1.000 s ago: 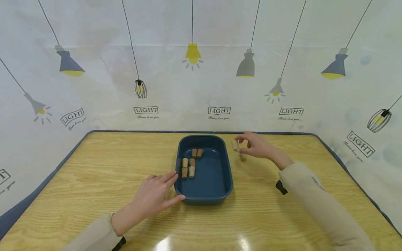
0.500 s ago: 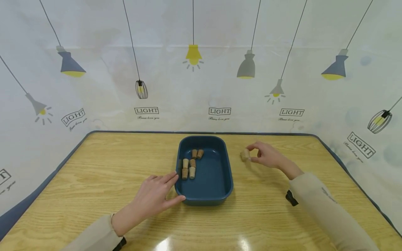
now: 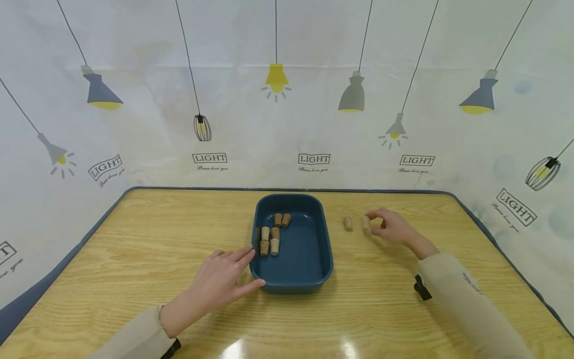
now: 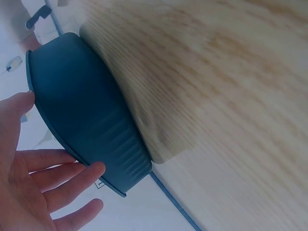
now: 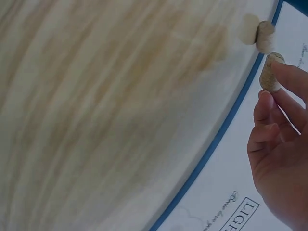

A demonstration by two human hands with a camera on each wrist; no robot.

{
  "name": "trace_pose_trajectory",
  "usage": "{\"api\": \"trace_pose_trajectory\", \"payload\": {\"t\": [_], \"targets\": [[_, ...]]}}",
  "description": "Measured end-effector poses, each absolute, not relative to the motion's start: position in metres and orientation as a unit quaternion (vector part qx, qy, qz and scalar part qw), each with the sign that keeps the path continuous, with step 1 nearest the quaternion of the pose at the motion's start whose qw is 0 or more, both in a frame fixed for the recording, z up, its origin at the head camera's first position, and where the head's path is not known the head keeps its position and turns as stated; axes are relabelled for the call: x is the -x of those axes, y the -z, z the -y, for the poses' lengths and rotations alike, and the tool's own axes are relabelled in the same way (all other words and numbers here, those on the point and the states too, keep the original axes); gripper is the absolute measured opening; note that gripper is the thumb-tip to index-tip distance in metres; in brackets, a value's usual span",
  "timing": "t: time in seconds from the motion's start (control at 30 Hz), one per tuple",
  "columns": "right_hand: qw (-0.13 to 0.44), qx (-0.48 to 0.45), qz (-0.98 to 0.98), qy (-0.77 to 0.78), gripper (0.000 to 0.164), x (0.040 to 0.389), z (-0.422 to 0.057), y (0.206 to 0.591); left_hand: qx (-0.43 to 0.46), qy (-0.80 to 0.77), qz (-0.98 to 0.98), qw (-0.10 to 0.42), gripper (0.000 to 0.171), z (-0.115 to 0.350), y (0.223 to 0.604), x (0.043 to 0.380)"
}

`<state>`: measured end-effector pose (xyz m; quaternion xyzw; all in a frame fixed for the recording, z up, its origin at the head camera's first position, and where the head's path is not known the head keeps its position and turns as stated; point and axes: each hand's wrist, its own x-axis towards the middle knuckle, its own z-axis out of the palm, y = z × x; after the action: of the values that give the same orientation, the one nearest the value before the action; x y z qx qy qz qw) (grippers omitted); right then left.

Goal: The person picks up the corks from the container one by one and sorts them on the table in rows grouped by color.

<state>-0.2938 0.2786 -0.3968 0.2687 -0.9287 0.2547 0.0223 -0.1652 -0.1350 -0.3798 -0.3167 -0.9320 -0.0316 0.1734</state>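
A dark blue rectangular tray (image 3: 309, 279) stands mid-table, with several tapered corks (image 3: 275, 247) in its left half. My left hand (image 3: 215, 279) rests on the tray's left rim, fingers extended. In the left wrist view, its thumb and fingertips touch the rim of the tray (image 4: 86, 96). My right hand (image 3: 394, 228) pinches a pale cork (image 3: 365, 224) between thumb and fingers, right of the tray. Another pale cork (image 3: 348, 223) stands on the table just left of it. The right wrist view shows the pinched cork (image 5: 271, 72) and the standing cork (image 5: 265, 36).
The wooden table (image 3: 148, 239) has a dark blue edge. Behind it rises a wall covering (image 3: 251, 124) printed with hanging lamps. Dark straps (image 3: 422, 288) show under both sleeves.
My right hand has moved right with its cork, from near the tray's right rim, past the standing cork, to its far side. The left hand and tray have stayed put.
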Motion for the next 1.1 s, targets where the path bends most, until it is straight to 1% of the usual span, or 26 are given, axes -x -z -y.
{"api": "trace_pose_trajectory", "payload": {"t": [0.37,0.67,1.1], "targets": [[0.025,-0.269,0.935,-0.231,0.039,0.304,-0.285,0.407,0.318,0.034,0.931,0.177,0.066,0.136,0.38,0.166],[0.004,-0.252,0.941,-0.225,0.039,0.314,-0.279,0.411,0.322,0.031,0.929,0.182,0.067,0.136,0.382,0.167],[-0.029,-0.228,0.943,-0.242,0.041,0.314,-0.273,0.408,0.328,0.037,0.925,0.19,0.066,0.136,0.382,0.166]]}}
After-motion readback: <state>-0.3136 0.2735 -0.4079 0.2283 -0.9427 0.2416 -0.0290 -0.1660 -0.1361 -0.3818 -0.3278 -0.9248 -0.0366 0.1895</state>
